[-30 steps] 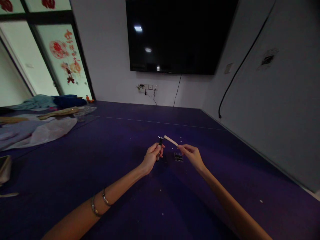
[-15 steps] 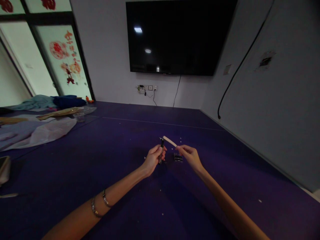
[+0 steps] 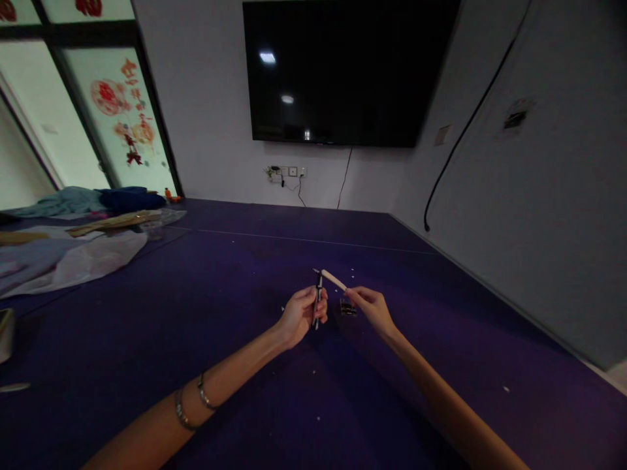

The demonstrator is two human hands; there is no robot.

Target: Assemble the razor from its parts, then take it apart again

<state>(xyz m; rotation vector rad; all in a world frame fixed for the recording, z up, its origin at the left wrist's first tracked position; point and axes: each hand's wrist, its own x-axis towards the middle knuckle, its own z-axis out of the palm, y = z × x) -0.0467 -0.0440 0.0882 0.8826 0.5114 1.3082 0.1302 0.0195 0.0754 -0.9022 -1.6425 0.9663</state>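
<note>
My left hand (image 3: 300,316) is closed around a slim black-and-silver hand tool (image 3: 318,301), held nearly upright; its exact kind is too small to tell. A narrow tip pokes out above my fingers to the left. Between the thumb and fingers of my right hand (image 3: 372,305) is a pale, round-ended wooden stick (image 3: 334,280), slanting up to the left. The stick's far end is right beside the tool's top; whether they touch I cannot tell. Below my right fingers, a small dark case-like object (image 3: 348,307) with shiny strips lies on the purple surface (image 3: 274,418).
Small white bits (image 3: 318,418) are scattered over the surface. To the left lie a crumpled plastic sheet (image 3: 102,259), a long tan piece (image 3: 115,222) and piled cloth (image 3: 131,198). A black cable (image 3: 465,130) hangs along the right wall, and a television (image 3: 347,72) is mounted ahead.
The view has shifted slightly. The tool in my left hand has turned a little, and more of its lower end shows beneath my fingers. Both hands keep their holds.
</note>
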